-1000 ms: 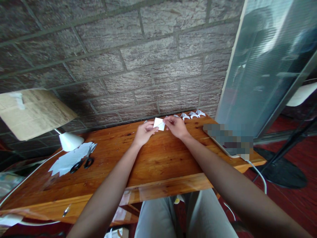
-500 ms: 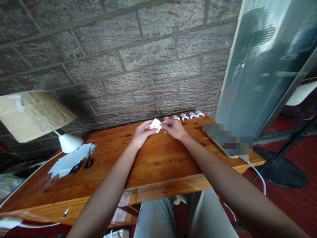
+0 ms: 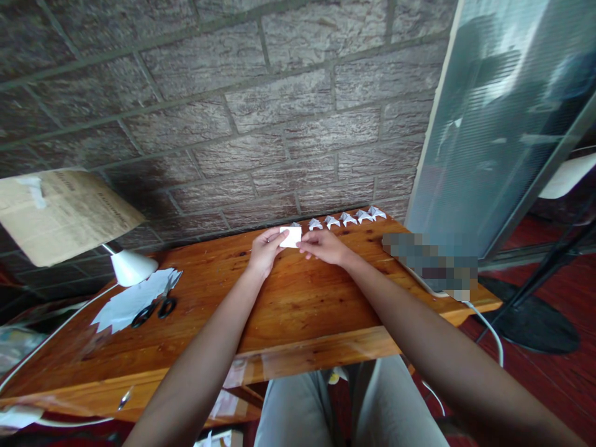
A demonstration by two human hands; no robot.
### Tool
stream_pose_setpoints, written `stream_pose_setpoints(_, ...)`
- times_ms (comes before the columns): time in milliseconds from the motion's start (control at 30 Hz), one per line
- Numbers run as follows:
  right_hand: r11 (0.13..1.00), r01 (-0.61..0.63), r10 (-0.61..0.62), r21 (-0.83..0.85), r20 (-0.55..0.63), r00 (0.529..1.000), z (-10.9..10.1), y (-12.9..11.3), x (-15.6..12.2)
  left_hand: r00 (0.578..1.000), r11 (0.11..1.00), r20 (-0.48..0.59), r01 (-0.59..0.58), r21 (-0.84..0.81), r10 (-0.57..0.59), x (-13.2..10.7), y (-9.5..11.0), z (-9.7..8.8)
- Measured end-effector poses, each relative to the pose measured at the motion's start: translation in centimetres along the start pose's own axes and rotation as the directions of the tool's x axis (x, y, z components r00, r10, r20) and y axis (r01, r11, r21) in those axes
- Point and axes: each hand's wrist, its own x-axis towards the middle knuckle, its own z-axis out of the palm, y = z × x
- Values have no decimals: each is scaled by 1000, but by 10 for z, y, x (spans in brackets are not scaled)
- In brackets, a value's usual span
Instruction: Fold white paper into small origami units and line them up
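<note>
A small white folded paper point(image 3: 291, 237), squarish in outline, is held up over the middle of the desk. My left hand point(image 3: 265, 249) pinches its left side, thumb on the near face. At its lower right corner, the fingertips of my right hand point(image 3: 325, 246) close on the edge. Behind the hands, several small folded paper figures point(image 3: 348, 218) stand in a row along the wall side. One more figure point(image 3: 295, 225) peeks out just behind the held paper, mostly hidden.
Black-handled scissors point(image 3: 158, 307) lie on cut paper sheets point(image 3: 123, 307) at the left, beside a white lamp point(image 3: 133, 267) with a paper-covered shade. A blurred-out flat device point(image 3: 426, 264) with a white cable is at the right edge. A brick wall point(image 3: 261, 124) rises behind the desk point(image 3: 302, 304).
The paper has turned from a diamond position to a squarer one facing me. My right hand has shifted slightly down along its edge, and more of the row of figures shows.
</note>
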Motion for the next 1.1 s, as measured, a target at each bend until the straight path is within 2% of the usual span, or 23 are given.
stream_pose_setpoints(133, 1000, -13, 13, 29, -7, 1000, 0, -5, -2, 1000, 998, 4, -20, 57, 20, 2, -2, -2)
stream_pose_setpoints(267, 999, -27, 27, 27, 1, 1000, -1, -4, -1, 1000, 995, 9, 14, 101, -15, 2, -2, -2)
stream_pose_setpoints(500, 997, 18, -12, 81, -81, 997, -3, -1, 2, 996, 997, 52, 66, 32, -68, -2, 3, 0)
stream_pose_setpoints(733, 994, 22, -14, 106, -70, 997, -2, -5, 1, 994, 994, 89, 52, 96, -61, -1, 2, -2)
stream_pose_setpoints(867, 990, 13, 4, 141, -116, 993, -3, -4, 1, 993, 994, 100, 53, 100, -63, -1, 1, -1)
stream_pose_setpoints(967, 989, 55, -35, 135, -151, 988, -3, -4, 1, 992, 992, 107, 56, 110, -68, -2, 0, 1)
stream_pose_setpoints(1100, 986, 116, -99, 118, -143, 985, -3, -3, 2, 993, 992, 115, 26, 120, -40, -3, -1, 1)
